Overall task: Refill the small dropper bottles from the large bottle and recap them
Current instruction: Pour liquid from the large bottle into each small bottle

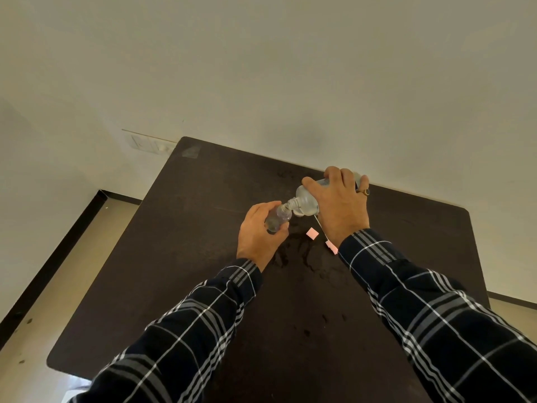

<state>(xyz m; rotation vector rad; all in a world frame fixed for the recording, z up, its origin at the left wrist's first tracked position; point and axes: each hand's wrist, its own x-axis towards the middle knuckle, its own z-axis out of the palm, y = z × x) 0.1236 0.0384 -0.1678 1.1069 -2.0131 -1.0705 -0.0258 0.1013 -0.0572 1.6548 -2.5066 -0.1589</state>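
Note:
My right hand (pixel 338 203) grips the large clear bottle (pixel 306 200), tipped on its side with the threaded mouth pointing left. My left hand (pixel 258 231) holds a small clear dropper bottle (pixel 277 218), uncapped and tilted so its opening meets the large bottle's mouth. Both bottles are raised above the dark table (pixel 203 242). A pink cap (pixel 312 233) lies on the table just below the bottles. A second pink piece (pixel 331 246) with a thin white tube lies beside my right wrist, partly hidden by the sleeve.
Spilled liquid (pixel 302 257) forms wet patches on the dark tabletop under and in front of my hands, with small drops nearer me. The table's far edge meets a plain wall. A wall switch plate (pixel 148 144) sits beyond the left corner.

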